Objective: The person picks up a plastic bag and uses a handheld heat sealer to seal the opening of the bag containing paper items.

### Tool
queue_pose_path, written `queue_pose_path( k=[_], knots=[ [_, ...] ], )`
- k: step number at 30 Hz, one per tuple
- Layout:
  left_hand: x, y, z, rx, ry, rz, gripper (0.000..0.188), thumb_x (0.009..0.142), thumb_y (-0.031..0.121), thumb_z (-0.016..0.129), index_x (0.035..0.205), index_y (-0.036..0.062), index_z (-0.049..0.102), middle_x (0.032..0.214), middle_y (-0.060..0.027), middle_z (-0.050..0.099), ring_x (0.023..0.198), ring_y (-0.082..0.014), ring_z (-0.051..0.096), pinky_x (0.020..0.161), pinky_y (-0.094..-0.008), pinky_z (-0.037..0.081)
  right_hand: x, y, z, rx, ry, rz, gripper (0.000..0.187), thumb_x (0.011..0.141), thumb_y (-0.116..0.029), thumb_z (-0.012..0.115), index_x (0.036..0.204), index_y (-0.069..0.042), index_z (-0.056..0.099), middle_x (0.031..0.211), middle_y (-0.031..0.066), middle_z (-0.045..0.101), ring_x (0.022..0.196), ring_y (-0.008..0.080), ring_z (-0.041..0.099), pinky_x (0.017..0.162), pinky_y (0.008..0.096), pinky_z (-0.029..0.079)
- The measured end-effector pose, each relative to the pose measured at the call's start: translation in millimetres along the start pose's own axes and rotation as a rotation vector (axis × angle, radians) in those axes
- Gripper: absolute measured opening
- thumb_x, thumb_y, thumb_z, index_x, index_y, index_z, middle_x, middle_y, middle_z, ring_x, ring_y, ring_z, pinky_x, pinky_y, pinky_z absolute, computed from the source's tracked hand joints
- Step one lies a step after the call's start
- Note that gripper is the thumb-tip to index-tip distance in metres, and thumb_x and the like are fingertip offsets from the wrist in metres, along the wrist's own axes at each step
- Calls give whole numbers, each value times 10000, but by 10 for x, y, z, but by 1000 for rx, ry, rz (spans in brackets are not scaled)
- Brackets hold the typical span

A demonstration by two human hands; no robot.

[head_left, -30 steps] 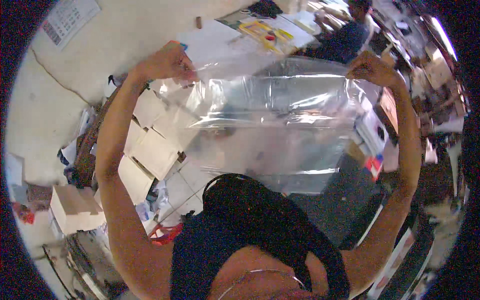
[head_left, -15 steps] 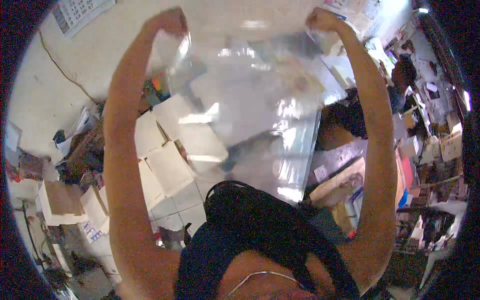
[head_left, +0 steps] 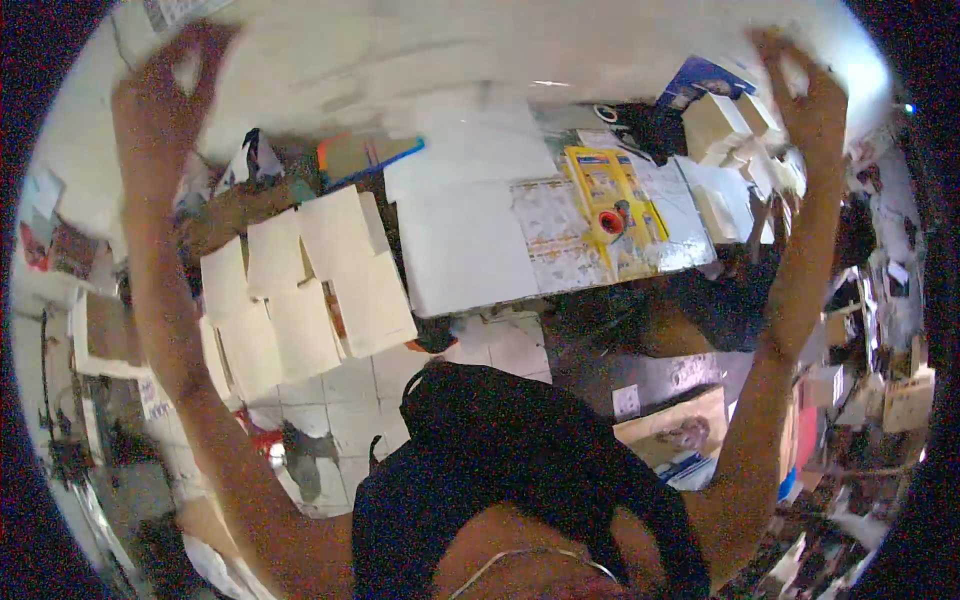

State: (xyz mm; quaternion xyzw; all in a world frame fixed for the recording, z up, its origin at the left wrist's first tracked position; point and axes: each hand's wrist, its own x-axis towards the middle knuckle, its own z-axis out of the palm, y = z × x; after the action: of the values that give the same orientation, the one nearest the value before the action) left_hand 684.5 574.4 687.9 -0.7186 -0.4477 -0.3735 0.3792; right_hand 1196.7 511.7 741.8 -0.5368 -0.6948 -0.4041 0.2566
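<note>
Left hand (head_left: 160, 95): raised left of the white table (head_left: 470, 240); thumb and finger curled in, any hold cannot be told.
Right hand (head_left: 820, 105): raised right of the table; curled likewise, hold equally uncertain.
Clear film (head_left: 400, 64): suggested only by faint streaks beyond the table's far edge.
Handling: even, level tension advised.

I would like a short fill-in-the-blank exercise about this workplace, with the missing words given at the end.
1. The bare part of the table top is ____ in colour.
2. A round red thing rests on a printed sheet that is mainly ____.
3. The larger group of cream stacks is to the ____ of the table top.
4. The hand nearer the blue panel is the person's ____ one.

Missing words: white; yellow; left; right.
</note>
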Motion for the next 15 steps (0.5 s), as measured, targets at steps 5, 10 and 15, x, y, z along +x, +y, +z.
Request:
queue_pose_path(
  k=[5, 10, 15],
  knots=[
    [-1831, 1553, 54, -486, -313, -422, 241, 699, -21, 665, 920, 77, 663, 955, -80, 673, 870, -247, 647, 757, -321, 510, -1971, -68, 801, 542, -252, -25, 198, 818, -147, 606, 1008, -106, 639, 994, 87, 661, 951, 284, 606, 872, 379, 459],
    [-3328, 2562, 834, -481, -391, -461, 111, 739, 55, 676, 842, 75, 639, 988, -49, 659, 923, -235, 625, 795, -347, 496, -3683, -279, 1978, 674, -322, 61, 300, 674, -39, 705, 966, -78, 651, 1047, 77, 637, 977, 256, 586, 882, 375, 440],
    [-4332, 2833, 1683, -378, -414, -331, 109, 751, 90, 642, 859, 89, 627, 994, -39, 641, 957, -246, 598, 834, -387, 460, -4571, -682, 3011, 643, -297, 30, 252, 700, -71, 686, 948, -100, 648, 1010, 37, 640, 990, 211, 576, 913, 383, 407]
  ],
)
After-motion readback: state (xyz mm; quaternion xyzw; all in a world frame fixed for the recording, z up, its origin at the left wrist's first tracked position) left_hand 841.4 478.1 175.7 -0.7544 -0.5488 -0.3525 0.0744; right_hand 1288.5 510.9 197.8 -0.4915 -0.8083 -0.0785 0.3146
